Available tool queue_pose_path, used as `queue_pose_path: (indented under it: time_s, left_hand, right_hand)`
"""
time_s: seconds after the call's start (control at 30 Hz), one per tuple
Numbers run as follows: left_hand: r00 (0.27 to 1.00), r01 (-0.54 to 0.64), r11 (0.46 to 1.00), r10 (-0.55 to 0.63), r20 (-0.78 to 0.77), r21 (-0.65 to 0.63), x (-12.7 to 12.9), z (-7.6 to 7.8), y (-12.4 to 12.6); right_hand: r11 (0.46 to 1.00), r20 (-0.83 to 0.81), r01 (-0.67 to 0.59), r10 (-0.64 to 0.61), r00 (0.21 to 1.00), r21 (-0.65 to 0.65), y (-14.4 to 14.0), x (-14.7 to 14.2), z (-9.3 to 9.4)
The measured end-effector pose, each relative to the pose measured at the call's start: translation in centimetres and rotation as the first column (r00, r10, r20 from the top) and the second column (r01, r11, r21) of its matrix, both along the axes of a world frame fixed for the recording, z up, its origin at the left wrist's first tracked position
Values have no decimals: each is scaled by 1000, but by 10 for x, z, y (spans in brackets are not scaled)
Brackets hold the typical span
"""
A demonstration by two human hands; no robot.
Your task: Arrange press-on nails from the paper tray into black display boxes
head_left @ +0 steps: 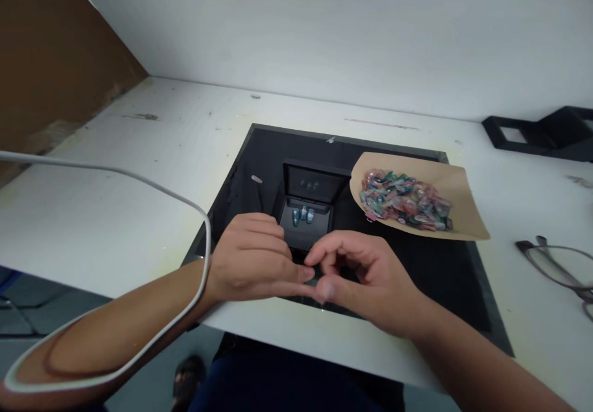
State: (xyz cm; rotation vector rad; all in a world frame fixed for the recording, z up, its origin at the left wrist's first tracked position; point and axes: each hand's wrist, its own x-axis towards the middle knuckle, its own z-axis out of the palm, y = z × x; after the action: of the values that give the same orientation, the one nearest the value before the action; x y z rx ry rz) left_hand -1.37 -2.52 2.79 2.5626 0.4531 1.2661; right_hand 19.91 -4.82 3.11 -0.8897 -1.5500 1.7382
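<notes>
My left hand (259, 260) is closed, its fingers curled and the thumb and index fingertips together. Against those fingertips my right hand (359, 276) bends inward, its thumb touching them in a pinch. Whatever lies between the fingers, if anything, is too small or hidden to make out. Just beyond the hands stands an open black box (314, 215) with its lid raised. Several teal press-on nails (303, 215) sit in it. To the right a tan paper tray (463, 202) holds a heap of loose press-on nails (407, 199) in teal, pink and clear.
A black mat (445, 282) lies under the box and tray on a white table (152, 214). One pale pink nail (256, 179) rests on the mat's left. A white cable (152, 183) loops over my left forearm. Glasses (560, 267) and a black stand (542, 131) are at right.
</notes>
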Motion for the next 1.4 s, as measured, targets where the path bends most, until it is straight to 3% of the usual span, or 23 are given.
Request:
queue_pose_path:
  time_s: [0.13, 0.27, 0.4, 0.5, 0.63, 0.73, 0.9, 1.07, 1.2, 1.4]
  left_hand:
    - [999, -1, 998, 4, -52, 57, -4, -3, 4]
    - [997, -51, 992, 57, -51, 120, -5, -2, 6]
    - [996, -87, 988, 86, 16, 127, -2, -2, 5]
    - [975, -173, 984, 164, 151, 50, -1, -2, 3]
    - [961, -178, 982, 188, 203, -64, -3, -1, 5]
    - [966, -152, 986, 162, 202, -64, -7, -1, 8]
    - [972, -135, 990, 142, 185, -50, -9, -7, 8]
    - [987, -94, 992, 105, 125, -89, -10, -8, 7]
    - [993, -94, 987, 102, 53, -129, -5, -2, 8]
    - [993, -8, 984, -13, -117, -175, 1, 3, 10]
  right_hand:
    - [995, 145, 101, -102, 984, 16, -2, -4, 2]
    - [998, 237, 62, -54, 970, -29, -2, -8, 2]
    - [987, 206, 74, -103, 973, 145, -2, -6, 5]
    - [953, 112, 153, -188, 976, 263, -3, 3, 15]
    - [950, -164, 281, -258, 952, 138, -2, 28, 32]
    - [975, -337, 208, -172, 926, 73, 0, 43, 38]
    - [995, -284, 98, -103, 953, -30, 2, 48, 38]
    - [999, -426, 41, -47, 903, -25, 0, 43, 39]
    - [985, -325, 172, -160, 932, 7, -1, 32, 38]
    - [931, -106, 327, -313, 944, 161, 2, 27, 33]
